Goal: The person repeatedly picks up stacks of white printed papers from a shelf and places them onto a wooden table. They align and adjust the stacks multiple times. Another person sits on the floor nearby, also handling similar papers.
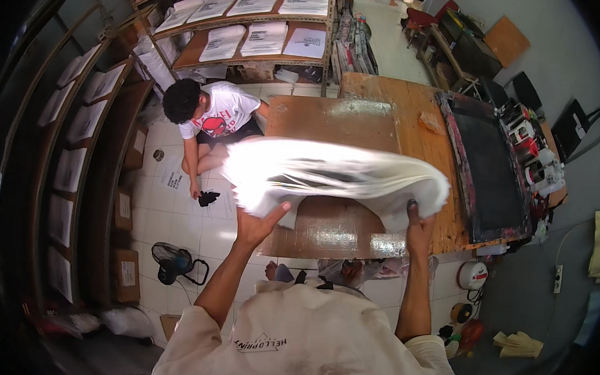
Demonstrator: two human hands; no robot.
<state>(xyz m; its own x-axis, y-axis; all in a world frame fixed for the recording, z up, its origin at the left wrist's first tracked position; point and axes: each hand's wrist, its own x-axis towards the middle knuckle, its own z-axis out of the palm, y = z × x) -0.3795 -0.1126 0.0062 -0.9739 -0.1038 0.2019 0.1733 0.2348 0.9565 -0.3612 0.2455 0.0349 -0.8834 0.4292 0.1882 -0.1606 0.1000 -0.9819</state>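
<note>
A: Why grip the thick, floppy white layered bundle (336, 159) at both ends?
B: Probably limits sag. Left hand (256, 227) clamped left, right hand (418, 230) clamped right, mostly above glossy brown tabletop (329, 223).

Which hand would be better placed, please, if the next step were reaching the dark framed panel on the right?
Probably the right hand: it grips the right end of the white bundle, closer to the dark framed panel; the left hand is farther. Both are occupied, though.
</note>
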